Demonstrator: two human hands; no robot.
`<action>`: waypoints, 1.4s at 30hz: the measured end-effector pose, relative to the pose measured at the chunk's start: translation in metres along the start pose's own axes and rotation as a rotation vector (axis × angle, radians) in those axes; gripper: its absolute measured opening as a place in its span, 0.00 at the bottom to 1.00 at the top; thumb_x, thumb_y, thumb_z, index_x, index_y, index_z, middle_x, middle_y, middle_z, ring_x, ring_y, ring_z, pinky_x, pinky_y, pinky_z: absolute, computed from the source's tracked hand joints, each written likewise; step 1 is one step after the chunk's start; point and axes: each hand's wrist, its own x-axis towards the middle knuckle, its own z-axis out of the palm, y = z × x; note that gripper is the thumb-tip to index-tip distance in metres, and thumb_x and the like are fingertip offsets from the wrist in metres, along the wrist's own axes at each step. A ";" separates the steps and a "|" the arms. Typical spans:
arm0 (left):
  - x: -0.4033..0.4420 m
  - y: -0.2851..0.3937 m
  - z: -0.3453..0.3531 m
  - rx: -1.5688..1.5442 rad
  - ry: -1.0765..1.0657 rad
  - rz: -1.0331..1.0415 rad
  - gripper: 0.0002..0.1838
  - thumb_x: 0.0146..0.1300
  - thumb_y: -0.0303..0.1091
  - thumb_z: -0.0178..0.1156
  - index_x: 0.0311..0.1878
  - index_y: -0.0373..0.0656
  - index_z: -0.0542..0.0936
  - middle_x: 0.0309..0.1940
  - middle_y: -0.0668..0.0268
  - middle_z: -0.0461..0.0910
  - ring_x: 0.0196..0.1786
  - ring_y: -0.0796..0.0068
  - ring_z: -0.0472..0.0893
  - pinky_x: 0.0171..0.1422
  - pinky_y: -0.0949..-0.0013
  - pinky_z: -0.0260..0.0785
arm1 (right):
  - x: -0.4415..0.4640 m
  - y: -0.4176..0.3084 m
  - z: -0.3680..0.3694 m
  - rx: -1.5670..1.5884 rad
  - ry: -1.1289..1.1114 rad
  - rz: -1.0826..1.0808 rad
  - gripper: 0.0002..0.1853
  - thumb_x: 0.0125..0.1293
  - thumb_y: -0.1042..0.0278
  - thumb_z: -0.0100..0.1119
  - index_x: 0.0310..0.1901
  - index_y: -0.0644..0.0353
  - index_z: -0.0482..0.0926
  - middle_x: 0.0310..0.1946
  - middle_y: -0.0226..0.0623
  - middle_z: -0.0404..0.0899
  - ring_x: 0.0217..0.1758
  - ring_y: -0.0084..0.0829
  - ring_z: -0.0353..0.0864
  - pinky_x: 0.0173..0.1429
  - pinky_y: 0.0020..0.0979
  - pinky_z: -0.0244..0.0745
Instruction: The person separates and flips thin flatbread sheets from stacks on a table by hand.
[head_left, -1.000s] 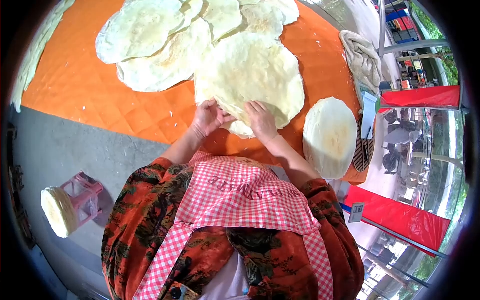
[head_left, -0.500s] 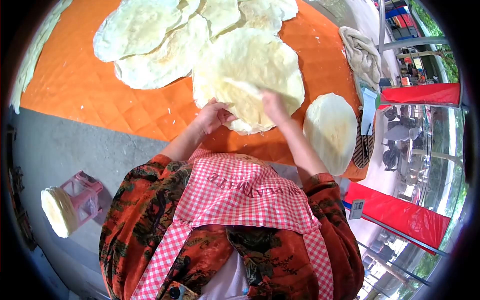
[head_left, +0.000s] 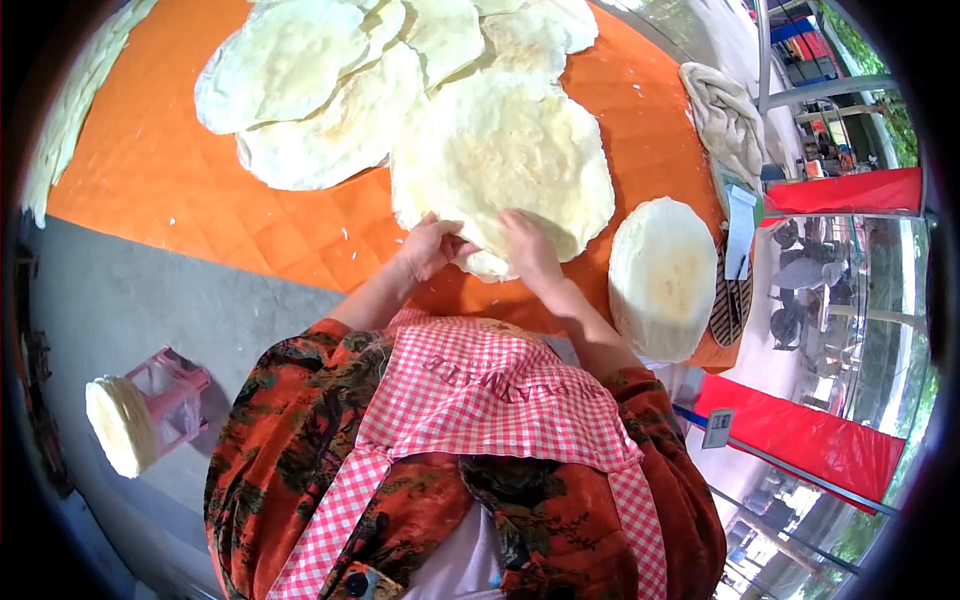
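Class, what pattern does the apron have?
The apron has a pink-and-white check; it shows best in the head view.

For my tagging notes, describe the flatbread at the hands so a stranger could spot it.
Find the orange table and follow its near edge to the left hand and right hand. The broad, roundish flatbread lies there. Unlike other flatbreads beyond or the thick stack on its right, it alone has both hands at its rim.

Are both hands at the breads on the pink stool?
No, the left hand and the right hand are at the near side of a large flatbread on the orange cloth.
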 end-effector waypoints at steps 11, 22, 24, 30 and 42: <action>0.000 -0.005 0.000 0.004 0.053 0.011 0.14 0.65 0.22 0.46 0.53 0.33 0.67 0.44 0.52 0.78 0.46 0.56 0.81 0.47 0.53 0.81 | 0.078 0.000 -0.108 0.155 0.160 0.132 0.14 0.63 0.79 0.45 0.48 0.64 0.77 0.37 0.52 0.80 0.40 0.49 0.81 0.43 0.39 0.75; 0.007 -0.011 -0.007 -0.002 -0.050 0.024 0.16 0.65 0.21 0.46 0.56 0.38 0.67 0.44 0.55 0.78 0.41 0.61 0.82 0.40 0.60 0.81 | 0.009 -0.009 0.005 -0.171 0.062 -0.107 0.15 0.56 0.81 0.49 0.45 0.68 0.77 0.47 0.47 0.80 0.56 0.47 0.76 0.59 0.39 0.72; 0.005 -0.010 -0.004 0.018 0.028 0.025 0.16 0.65 0.21 0.45 0.56 0.37 0.68 0.44 0.55 0.78 0.41 0.61 0.82 0.40 0.60 0.82 | 0.009 -0.013 0.006 -0.184 0.045 -0.092 0.16 0.57 0.80 0.50 0.48 0.69 0.76 0.48 0.48 0.79 0.58 0.47 0.75 0.61 0.40 0.71; 0.010 -0.014 -0.008 0.055 0.015 0.046 0.15 0.66 0.23 0.48 0.57 0.38 0.67 0.45 0.54 0.78 0.40 0.60 0.82 0.40 0.60 0.82 | 0.003 -0.030 0.001 -0.234 -0.095 -0.036 0.27 0.60 0.66 0.57 0.59 0.69 0.67 0.59 0.54 0.69 0.64 0.50 0.67 0.67 0.45 0.64; 0.003 -0.010 0.010 0.152 0.092 0.035 0.21 0.67 0.28 0.52 0.62 0.42 0.63 0.47 0.54 0.78 0.44 0.58 0.83 0.41 0.57 0.81 | 0.023 -0.009 0.001 -0.227 -0.219 -0.076 0.33 0.55 0.60 0.64 0.59 0.70 0.66 0.59 0.51 0.69 0.61 0.50 0.69 0.63 0.44 0.67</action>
